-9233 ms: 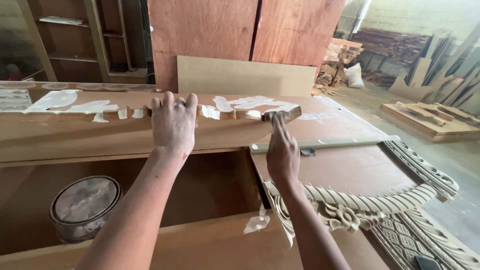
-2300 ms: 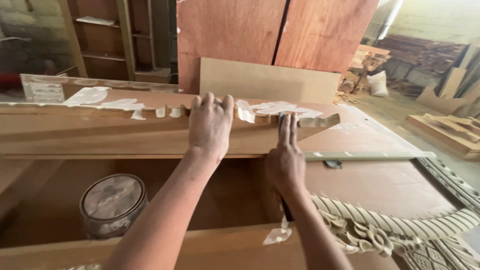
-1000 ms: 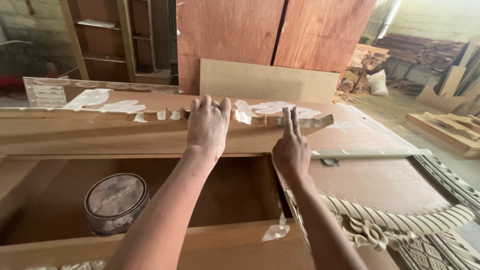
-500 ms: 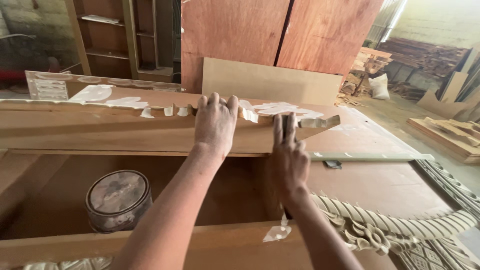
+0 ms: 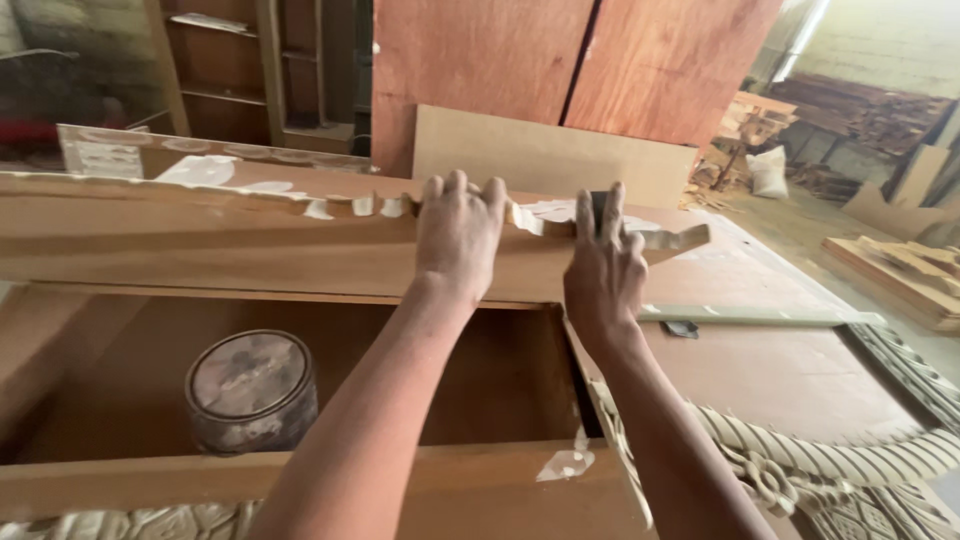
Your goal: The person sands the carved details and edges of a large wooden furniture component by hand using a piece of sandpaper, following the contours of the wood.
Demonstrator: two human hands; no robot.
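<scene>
A long brown wooden rail (image 5: pixel 200 245) runs across in front of me, with white filler patches (image 5: pixel 205 168) along its top edge. My left hand (image 5: pixel 458 235) lies flat on the rail's face, its fingers hooked over the top edge. Just to its right, my right hand (image 5: pixel 603 275) presses a dark putty knife (image 5: pixel 598 198) against the same edge, two fingers stretched along the blade. Most of the knife is hidden by the fingers.
A round lidded tin (image 5: pixel 250 385) stands in the recess below the rail. Pale carved moulding (image 5: pixel 800 470) curves across the panel at the lower right, beyond a pale strip (image 5: pixel 760 316). Large reddish boards (image 5: pixel 560 60) and a tan sheet (image 5: pixel 550 155) lean behind.
My right hand has slid the putty knife a short way back and forth along the top edge. The left hand stays on the rail. My view has shifted slightly.
</scene>
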